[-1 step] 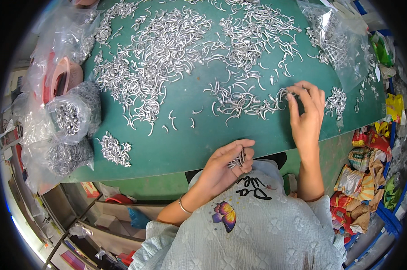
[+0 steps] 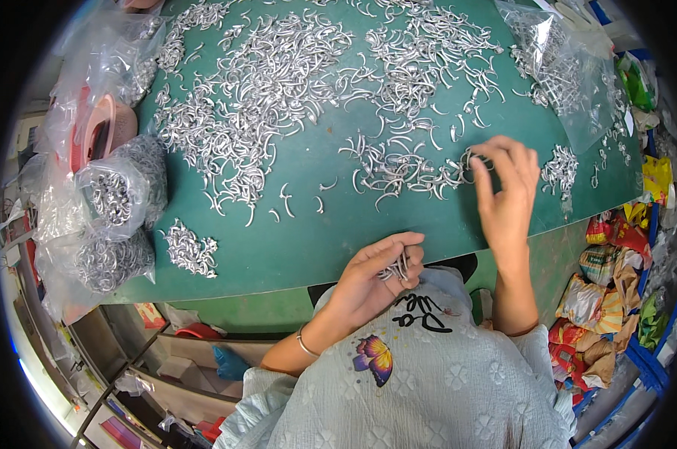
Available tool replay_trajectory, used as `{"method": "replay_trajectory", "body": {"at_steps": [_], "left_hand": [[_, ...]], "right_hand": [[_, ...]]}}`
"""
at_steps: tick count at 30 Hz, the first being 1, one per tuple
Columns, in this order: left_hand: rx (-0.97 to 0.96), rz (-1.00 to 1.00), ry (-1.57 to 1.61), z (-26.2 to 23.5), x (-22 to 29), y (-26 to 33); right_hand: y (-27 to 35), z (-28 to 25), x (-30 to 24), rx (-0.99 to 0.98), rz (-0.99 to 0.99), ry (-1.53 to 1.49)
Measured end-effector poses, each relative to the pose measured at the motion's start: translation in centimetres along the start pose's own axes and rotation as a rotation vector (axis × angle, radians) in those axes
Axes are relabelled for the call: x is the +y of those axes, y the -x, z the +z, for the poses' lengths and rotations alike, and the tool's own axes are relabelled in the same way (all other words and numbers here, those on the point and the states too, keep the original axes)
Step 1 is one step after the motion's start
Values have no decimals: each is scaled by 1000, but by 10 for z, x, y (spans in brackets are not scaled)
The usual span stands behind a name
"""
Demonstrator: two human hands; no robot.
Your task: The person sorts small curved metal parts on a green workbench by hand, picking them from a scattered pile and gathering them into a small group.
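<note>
1. Head view, left hand: The bare left hand is by the near table edge, its fingers curled around a small bunch of curved silver-coloured metal pieces. The bunch lies in the finger bend; the cupped posture probably prevents spillage.
2. Head view, right hand: The bare right hand is at the right end of a loose cluster of slender, curved silver-coloured pieces. Thumb and forefinger arch toward each other, pieces right by their tips; whether any is pinched cannot be told.
3. Head view, placement: The flat green tabletop bears a broad spread of hooked silver-coloured pieces farther out; the cluster is nearer, presumably for easy reach. A compact silver-coloured left heap and a similar right heap lie apart, apparently to avoid mixing. Clear plastic bags line the left side, seemingly as containment.
</note>
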State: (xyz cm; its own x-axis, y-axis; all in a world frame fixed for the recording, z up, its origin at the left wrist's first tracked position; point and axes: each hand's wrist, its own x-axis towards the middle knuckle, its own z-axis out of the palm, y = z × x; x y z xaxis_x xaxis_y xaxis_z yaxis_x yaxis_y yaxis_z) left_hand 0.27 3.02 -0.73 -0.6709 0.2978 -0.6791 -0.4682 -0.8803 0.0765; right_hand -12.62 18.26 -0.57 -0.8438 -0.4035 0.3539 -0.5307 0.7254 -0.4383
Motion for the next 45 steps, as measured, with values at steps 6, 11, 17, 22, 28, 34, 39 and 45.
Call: {"method": "replay_trajectory", "body": {"at_steps": [6, 11, 17, 22, 28, 34, 39, 45], "left_hand": [[-280, -21, 114, -23, 1, -9], [-340, -94, 228, -29, 9, -7], [-336, -77, 208, -25, 13, -5], [-132, 25, 70, -13, 9, -1], [-48, -5, 225, -7, 10, 0], [-308, -23, 249, -25, 8, -4], [-276, -7, 318, -27, 11, 1], [-390, 1, 315, -32, 9, -7]], "right_hand": [[-8, 36, -22, -148, -142, -104], [-3, 18, -5, -116, -44, -69], [-5, 3, 2, -141, 68, -42], [1, -1, 5, -118, 226, -532], [2, 0, 4, -335, 668, -1551], [-2, 25, -29, -274, 70, -46], [0, 5, 8, -301, 181, -785], [-2, 5, 34, -361, 492, -2364]]}}
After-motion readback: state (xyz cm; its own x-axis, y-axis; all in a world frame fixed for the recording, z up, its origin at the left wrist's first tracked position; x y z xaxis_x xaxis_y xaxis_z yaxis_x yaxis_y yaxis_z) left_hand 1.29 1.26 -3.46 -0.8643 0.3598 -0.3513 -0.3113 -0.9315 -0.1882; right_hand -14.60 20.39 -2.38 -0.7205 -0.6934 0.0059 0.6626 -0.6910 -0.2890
